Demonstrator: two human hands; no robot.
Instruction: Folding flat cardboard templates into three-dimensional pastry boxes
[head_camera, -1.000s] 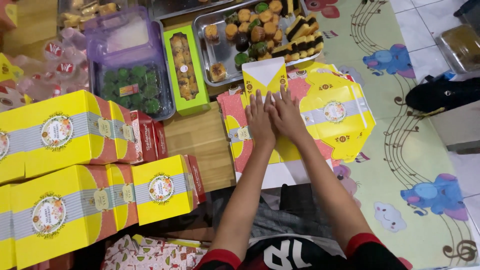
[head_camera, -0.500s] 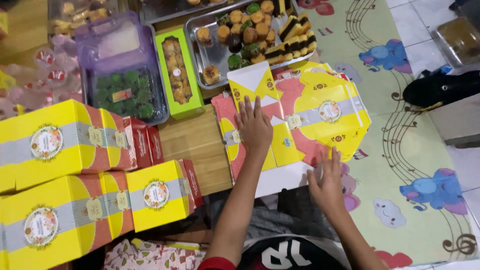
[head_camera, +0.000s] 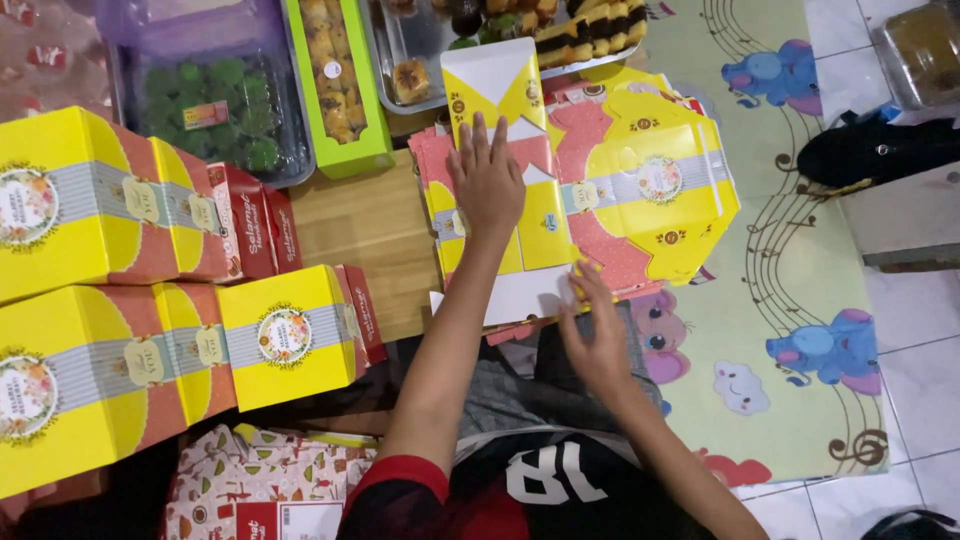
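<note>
While our left hand (head_camera: 487, 182) presses spread flat on the unfolded yellow-and-pink carton blank (head_camera: 560, 200) at upper centre, our right hand (head_camera: 597, 335) pinches its white lower flap (head_camera: 515, 297) with loose fingers, so the flap could crease crooked if the blank slides.

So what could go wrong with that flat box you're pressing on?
The flat yellow box may spring open, since only the left hand presses it flat while the right hand picks at its white edge. Its top flap reaches the metal tray of cakes and might nudge it.
</note>
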